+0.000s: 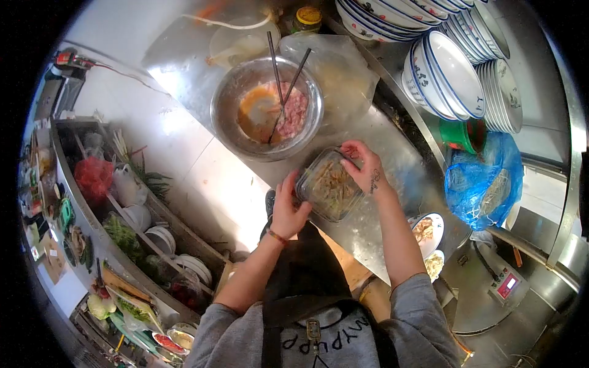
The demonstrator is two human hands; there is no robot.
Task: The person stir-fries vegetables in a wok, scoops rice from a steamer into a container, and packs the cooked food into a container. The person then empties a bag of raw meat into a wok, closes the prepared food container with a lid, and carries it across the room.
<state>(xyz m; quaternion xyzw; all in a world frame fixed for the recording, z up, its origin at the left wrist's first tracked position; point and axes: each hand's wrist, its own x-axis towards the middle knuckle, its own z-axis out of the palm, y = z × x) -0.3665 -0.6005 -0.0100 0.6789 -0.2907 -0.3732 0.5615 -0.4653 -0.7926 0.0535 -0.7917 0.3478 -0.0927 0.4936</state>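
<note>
A clear plastic food container (334,217) with brownish-green shredded food (334,187) in it is held over the steel table. My left hand (289,205) grips its left side, fingers along the wall and thumb near the lower corner. On the far right corner, my right hand (364,165) is closed round the rim with the thumb over the edge. Just beyond stands a steel mixing bowl (224,119) with pink minced meat (294,113) and an orange-brown liquid. Two dark chopsticks (288,86) lean crossed in that bowl.
Plastic sheeting (343,80) and a yellow-lidded jar (308,17) lie behind the bowl. Stacked bowls (423,80) and a blue plastic bag (485,184) are at right. Two small food bowls (429,230) sit by my right forearm. Shelves (132,236) with vegetables stand left.
</note>
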